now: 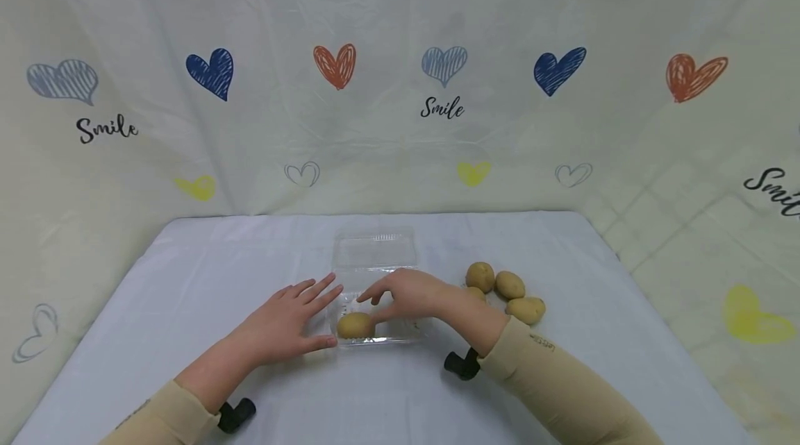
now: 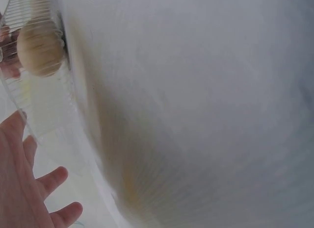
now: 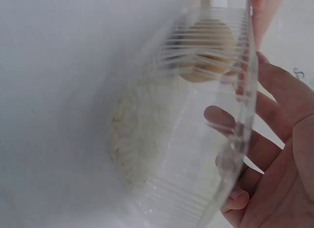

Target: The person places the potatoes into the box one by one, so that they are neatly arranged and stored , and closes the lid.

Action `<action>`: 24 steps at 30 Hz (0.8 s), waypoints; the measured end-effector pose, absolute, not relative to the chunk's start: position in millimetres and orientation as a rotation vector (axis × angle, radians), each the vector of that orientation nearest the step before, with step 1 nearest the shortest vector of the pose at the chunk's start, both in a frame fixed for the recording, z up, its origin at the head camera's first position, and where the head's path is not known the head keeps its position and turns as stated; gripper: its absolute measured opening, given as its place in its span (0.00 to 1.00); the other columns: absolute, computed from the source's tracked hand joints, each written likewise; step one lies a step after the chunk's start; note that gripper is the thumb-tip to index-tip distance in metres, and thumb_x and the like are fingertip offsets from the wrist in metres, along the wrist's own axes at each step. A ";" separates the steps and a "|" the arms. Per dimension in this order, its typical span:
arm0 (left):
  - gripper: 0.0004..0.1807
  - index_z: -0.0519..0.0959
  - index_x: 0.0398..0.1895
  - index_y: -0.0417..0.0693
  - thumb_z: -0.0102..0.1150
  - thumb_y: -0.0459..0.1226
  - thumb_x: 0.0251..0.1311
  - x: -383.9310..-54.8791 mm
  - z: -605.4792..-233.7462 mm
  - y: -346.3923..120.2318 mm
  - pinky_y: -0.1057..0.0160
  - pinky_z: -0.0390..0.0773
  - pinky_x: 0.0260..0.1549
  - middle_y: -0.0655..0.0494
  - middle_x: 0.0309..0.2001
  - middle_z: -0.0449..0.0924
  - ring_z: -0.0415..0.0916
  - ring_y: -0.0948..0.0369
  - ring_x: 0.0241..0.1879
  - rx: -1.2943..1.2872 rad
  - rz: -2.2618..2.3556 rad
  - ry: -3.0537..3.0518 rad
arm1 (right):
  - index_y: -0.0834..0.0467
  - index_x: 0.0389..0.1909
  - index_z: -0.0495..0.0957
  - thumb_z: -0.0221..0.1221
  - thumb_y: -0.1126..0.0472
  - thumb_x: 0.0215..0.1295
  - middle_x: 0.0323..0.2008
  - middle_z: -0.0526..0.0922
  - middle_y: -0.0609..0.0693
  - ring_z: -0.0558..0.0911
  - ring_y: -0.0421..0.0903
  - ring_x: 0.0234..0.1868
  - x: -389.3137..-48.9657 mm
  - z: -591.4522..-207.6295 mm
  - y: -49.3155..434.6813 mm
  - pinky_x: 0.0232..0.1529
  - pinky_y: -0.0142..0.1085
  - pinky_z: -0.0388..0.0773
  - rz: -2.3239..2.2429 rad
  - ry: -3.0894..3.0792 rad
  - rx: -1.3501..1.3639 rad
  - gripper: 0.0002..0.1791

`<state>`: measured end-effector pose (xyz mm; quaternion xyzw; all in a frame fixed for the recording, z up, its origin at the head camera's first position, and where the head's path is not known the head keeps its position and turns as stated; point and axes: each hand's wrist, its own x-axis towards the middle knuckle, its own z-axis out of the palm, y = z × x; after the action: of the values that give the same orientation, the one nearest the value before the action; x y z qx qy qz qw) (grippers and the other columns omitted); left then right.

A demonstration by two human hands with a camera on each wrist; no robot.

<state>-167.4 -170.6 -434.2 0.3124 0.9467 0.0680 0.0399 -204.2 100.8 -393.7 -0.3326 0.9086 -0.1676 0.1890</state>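
A clear plastic clamshell box (image 1: 395, 339) lies with its lid (image 1: 373, 252) folded back, away from me. One yellow potato (image 1: 354, 325) sits inside, at the box's near left corner. My right hand (image 1: 412, 294) reaches over the box, fingers loosely bent and spread apart, the thumb tip right at the potato's right end. Through the ribbed wall in the right wrist view, the potato (image 3: 212, 46) shows with the fingers apart beyond it. My left hand (image 1: 289, 325) is spread beside the box, fingertips and thumb at its left rim.
Several loose potatoes (image 1: 510, 284) lie grouped on the white-covered table (image 1: 594, 362), right of the box; my right forearm partly hides one. A pale backdrop with printed hearts (image 1: 335, 66) rises behind the table's far edge.
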 end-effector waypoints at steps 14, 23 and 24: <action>0.48 0.53 0.79 0.62 0.51 0.69 0.59 -166.4 -432.8 -170.5 0.40 0.57 0.68 0.59 0.79 0.45 0.54 0.47 0.74 0.970 0.215 2.904 | 0.42 0.58 0.82 0.68 0.46 0.61 0.50 0.85 0.44 0.80 0.49 0.52 -207.5 -373.4 148.4 0.50 0.42 0.76 -0.670 2.571 -0.842 0.24; 0.48 0.53 0.79 0.62 0.51 0.70 0.59 -165.7 -431.7 -171.3 0.41 0.57 0.68 0.59 0.80 0.45 0.54 0.47 0.74 0.992 0.234 2.907 | 0.42 0.57 0.83 0.68 0.47 0.61 0.49 0.85 0.41 0.78 0.47 0.45 -207.0 -372.2 191.6 0.47 0.41 0.75 -0.610 2.648 -0.688 0.22; 0.49 0.53 0.79 0.62 0.51 0.70 0.59 -165.7 -431.7 -171.5 0.41 0.57 0.68 0.60 0.80 0.45 0.54 0.47 0.74 0.990 0.233 2.906 | 0.43 0.57 0.83 0.68 0.47 0.61 0.50 0.84 0.42 0.78 0.47 0.45 -206.5 -372.7 197.1 0.47 0.41 0.75 -0.612 2.649 -0.658 0.22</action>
<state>-165.7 -171.5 -431.7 0.3214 0.9434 0.0756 0.0312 -206.5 197.1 -372.7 -0.2316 0.9330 -0.2155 0.1713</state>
